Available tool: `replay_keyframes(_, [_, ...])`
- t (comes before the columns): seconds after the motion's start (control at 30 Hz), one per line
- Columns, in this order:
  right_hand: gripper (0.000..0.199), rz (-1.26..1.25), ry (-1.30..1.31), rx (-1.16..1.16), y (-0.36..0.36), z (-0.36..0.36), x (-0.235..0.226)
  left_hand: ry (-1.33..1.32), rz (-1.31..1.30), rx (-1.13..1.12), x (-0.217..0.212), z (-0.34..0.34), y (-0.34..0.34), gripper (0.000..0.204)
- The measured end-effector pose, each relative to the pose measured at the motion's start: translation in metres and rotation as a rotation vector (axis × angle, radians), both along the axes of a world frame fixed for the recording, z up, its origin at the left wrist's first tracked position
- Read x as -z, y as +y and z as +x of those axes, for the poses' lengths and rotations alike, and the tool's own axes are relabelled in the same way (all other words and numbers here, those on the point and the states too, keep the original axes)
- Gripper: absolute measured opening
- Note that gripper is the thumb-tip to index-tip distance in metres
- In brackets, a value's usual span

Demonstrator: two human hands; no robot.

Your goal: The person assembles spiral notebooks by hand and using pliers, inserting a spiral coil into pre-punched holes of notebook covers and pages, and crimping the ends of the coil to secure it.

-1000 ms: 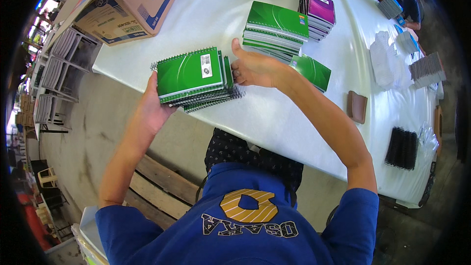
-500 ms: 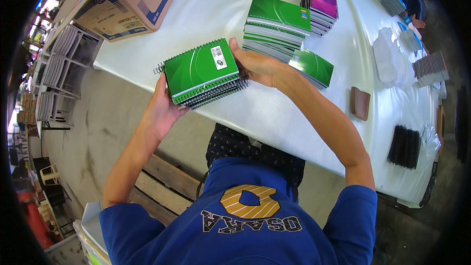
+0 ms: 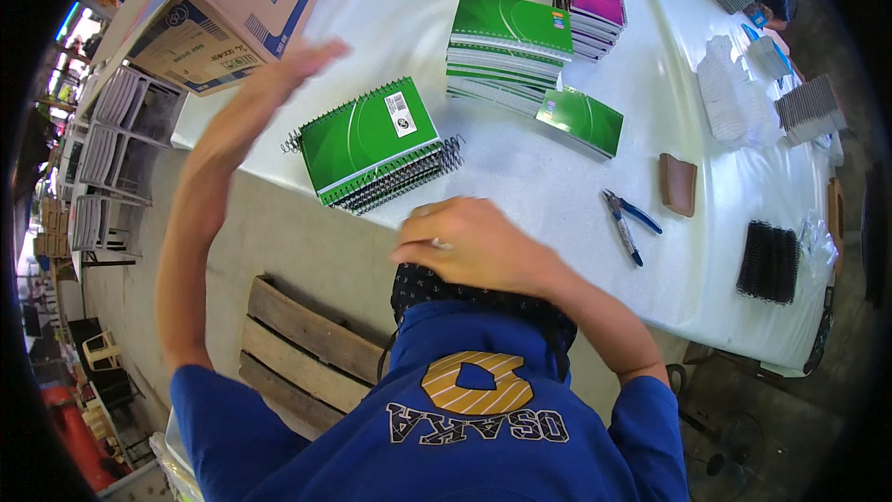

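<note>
Notebooks (image 3: 370, 135), green and spiral-bound, lie on white bench (image 3: 557, 204). Left hand (image 3: 307, 61) has fingers straight; state of right hand (image 3: 469, 240) I cannot tell.

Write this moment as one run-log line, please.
left hand: blurred, near cardboard box | right hand: blurred, near table | green notebooks: stacked on table, untouched | pliers: on table

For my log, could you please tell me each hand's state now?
Left hand: open, nothing visible in it.
Right hand: blurred; cannot tell if closed.
</note>
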State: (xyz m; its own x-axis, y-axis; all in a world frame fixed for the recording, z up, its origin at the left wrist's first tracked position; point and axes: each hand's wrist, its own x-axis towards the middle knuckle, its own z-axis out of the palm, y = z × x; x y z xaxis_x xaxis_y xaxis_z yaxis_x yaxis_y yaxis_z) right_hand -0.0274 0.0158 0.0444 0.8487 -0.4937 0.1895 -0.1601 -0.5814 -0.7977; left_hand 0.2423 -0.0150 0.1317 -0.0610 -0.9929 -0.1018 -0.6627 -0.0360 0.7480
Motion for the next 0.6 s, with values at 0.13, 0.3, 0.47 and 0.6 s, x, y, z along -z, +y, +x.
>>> replay_keyframes(0.13, [0.020, -0.268, 0.068, 0.055, 0.002, 0.056, 0.015, 0.206, 0.539, 0.097, 0.075, 0.037, -0.059, 0.084])
replay_keyframes(0.3, [0.020, -0.271, 0.137, 0.113, -0.024, 0.057, 0.023, 0.219, 0.701, 0.124, 0.071, 0.023, -0.068, 0.084])
replay_keyframes(0.47, [0.012, 0.064, -0.214, 0.512, -0.059, -0.048, 0.033, 0.000, 0.124, 0.068, 0.039, 0.014, -0.033, 0.069])
replay_keyframes(0.6, [0.045, -0.099, 0.480, 1.374, -0.121, -0.148, 0.052, 0.119, -0.338, 0.072, 0.015, -0.018, -0.007, 0.054])
